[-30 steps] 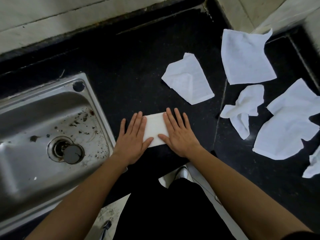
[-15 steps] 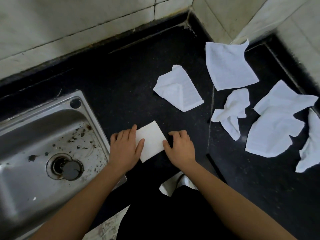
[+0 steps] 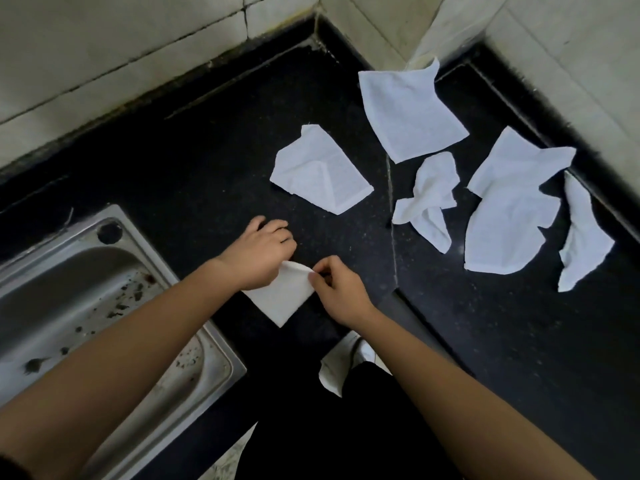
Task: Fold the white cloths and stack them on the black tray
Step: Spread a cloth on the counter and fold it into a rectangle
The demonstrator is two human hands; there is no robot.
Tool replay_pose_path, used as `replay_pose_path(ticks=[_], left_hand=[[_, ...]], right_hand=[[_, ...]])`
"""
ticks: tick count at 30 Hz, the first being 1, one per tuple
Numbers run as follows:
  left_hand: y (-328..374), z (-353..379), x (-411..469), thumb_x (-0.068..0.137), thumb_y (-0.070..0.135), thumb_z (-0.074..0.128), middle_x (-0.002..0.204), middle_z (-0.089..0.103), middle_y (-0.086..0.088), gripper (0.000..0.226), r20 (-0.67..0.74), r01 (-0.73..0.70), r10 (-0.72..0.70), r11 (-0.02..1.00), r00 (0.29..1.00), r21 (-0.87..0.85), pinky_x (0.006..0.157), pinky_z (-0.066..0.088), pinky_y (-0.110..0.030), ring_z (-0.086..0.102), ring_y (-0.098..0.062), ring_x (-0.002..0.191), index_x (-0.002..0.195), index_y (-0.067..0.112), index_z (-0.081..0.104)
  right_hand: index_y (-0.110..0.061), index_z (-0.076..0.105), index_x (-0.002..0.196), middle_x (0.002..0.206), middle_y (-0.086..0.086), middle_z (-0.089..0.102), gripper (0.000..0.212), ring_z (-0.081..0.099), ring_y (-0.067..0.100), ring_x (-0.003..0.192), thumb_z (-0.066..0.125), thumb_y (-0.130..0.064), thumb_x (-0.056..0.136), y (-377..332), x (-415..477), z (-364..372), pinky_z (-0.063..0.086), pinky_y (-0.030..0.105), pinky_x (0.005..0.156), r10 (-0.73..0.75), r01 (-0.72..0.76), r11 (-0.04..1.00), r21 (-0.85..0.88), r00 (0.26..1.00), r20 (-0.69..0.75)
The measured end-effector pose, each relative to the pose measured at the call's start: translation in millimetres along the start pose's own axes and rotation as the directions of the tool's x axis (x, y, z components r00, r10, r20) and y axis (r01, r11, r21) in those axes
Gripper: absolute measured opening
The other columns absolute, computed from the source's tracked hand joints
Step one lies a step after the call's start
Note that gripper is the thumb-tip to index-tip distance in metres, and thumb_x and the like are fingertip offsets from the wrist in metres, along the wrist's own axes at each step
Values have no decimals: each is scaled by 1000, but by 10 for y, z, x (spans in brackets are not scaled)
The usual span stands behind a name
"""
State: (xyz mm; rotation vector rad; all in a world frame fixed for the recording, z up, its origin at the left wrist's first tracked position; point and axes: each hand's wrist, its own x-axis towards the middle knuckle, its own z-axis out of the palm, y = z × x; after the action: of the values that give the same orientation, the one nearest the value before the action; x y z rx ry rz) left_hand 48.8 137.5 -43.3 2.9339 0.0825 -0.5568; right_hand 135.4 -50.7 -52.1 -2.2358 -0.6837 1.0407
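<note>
A small folded white cloth (image 3: 281, 301) lies on the black counter near the front edge. My left hand (image 3: 258, 252) has its fingers curled over the cloth's upper left edge and holds it. My right hand (image 3: 341, 292) pinches the upper right corner, which is raised a little. Several unfolded white cloths lie further back and right: a half-folded one (image 3: 320, 171), a flat square one (image 3: 408, 112), a crumpled one (image 3: 429, 199), a large rumpled one (image 3: 509, 209) and a narrow one (image 3: 581, 237). The right ones lie on a black rimmed panel (image 3: 485, 341), possibly the tray.
A steel sink (image 3: 86, 306) with dirt specks fills the left side, its rim close to my left forearm. Tiled walls (image 3: 138, 46) close the counter at the back and the right corner. A white shoe (image 3: 341, 368) shows below the counter edge.
Both hands lay flat on the folded cloth; their fingers have curled and now grip its upper edge. The cloth has turned and sits closer to the front edge.
</note>
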Motion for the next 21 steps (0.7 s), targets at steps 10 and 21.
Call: replay_pose_path(ticks=[10,21], left_hand=[[64,-242,-312,85,8,73,105,72,-7,40,165,211,-373,86,913,-974,86,56,-37,70,-20,97,117,27,58],[1430,-1372,-162,93,10,65,116,72,-9,37,43,16,-194,-140,980,-990,95,54,-51,69,-28,107,129,15,59]], right_hand=[[-24,62,105,96,3,63,10,60,17,91,61,-30,98,-103,-150,-373,49,45,103,125,-98,726,681,992,10],[-7,67,124,112,7,75,40,70,19,107,74,1,85,73,-1424,-1711,56,31,93,-9,29,700,713,999,-31]])
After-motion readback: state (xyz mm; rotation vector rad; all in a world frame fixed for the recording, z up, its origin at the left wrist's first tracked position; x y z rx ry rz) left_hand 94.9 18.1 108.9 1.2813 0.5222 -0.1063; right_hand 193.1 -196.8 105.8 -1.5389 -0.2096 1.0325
